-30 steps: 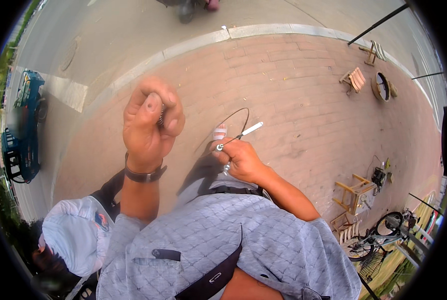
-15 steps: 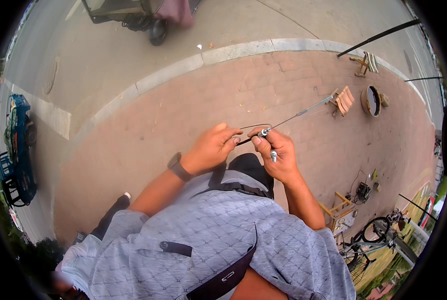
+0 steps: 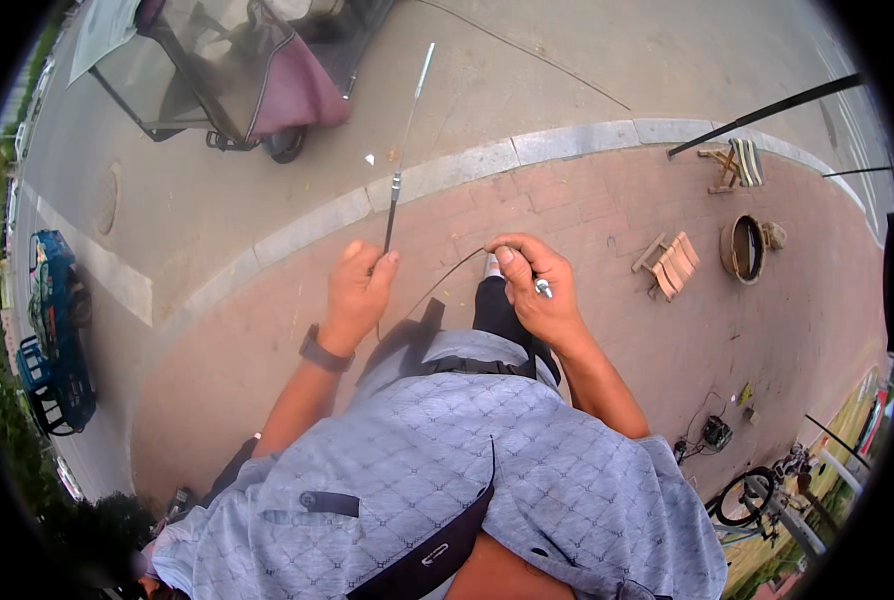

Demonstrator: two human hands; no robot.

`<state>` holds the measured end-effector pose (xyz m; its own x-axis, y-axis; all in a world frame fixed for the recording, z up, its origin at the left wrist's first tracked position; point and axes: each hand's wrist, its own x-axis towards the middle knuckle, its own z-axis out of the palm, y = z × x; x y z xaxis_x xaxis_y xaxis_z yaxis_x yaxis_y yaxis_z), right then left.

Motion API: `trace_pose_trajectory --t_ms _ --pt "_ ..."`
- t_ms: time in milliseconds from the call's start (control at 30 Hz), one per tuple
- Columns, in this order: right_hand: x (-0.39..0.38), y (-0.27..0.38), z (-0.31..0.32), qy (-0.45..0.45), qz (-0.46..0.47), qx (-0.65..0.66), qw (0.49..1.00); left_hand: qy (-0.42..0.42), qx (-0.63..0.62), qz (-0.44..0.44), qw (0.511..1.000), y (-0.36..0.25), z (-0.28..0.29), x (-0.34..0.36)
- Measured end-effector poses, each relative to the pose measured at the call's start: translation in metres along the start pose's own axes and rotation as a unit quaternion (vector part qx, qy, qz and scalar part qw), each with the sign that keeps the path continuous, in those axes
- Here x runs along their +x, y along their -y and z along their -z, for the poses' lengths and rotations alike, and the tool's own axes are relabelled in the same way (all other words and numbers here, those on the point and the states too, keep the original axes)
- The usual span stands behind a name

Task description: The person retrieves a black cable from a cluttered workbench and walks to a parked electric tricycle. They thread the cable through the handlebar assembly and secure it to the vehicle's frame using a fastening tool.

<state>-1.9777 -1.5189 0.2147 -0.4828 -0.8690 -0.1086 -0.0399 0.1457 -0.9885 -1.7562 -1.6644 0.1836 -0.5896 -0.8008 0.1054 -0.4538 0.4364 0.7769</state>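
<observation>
My left hand (image 3: pixel 360 290) is closed around one end of a black-sheathed control cable (image 3: pixel 392 215), thumb against it. From that fist the cable end points up and away, with a ribbed metal fitting and a thin rod ending in a pale metal tip. My right hand (image 3: pixel 541 290) is closed on another stretch of cable, thumb pressed to the curled index finger. A silver threaded metal end (image 3: pixel 543 288) sticks out beside its fingers. Between the hands the thin dark cable hangs in a slack curve, and part of it is hidden behind my left wrist.
Two folding stools (image 3: pixel 670 265) and a round basin (image 3: pixel 743 250) stand on the brick pavement to the right. A stone kerb (image 3: pixel 467 168) curves ahead. Beyond it is a covered vehicle (image 3: pixel 257 85). A blue three-wheeler (image 3: pixel 57 330) is at far left, a bicycle (image 3: pixel 747 497) at lower right.
My hands have moved apart, the left one going left. The cable's rod end, earlier by the right hand and pointing right, now points up from the left hand.
</observation>
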Motion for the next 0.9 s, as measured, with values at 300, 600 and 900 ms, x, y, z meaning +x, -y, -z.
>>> trace_pose_trajectory --t_ms 300,600,900 --pt "0.192 -0.018 0.196 -0.212 -0.075 -0.012 0.974 -0.214 0.068 0.147 0.963 0.02 0.013 0.181" --pt "0.372 -0.042 0.279 -0.291 -0.062 0.008 0.955 -0.295 -0.237 0.36 0.853 0.117 -0.039 0.353" --pt "0.616 -0.016 0.253 -0.218 -0.061 -0.17 0.959 -0.315 -0.237 0.349 0.85 0.18 -0.075 0.533"
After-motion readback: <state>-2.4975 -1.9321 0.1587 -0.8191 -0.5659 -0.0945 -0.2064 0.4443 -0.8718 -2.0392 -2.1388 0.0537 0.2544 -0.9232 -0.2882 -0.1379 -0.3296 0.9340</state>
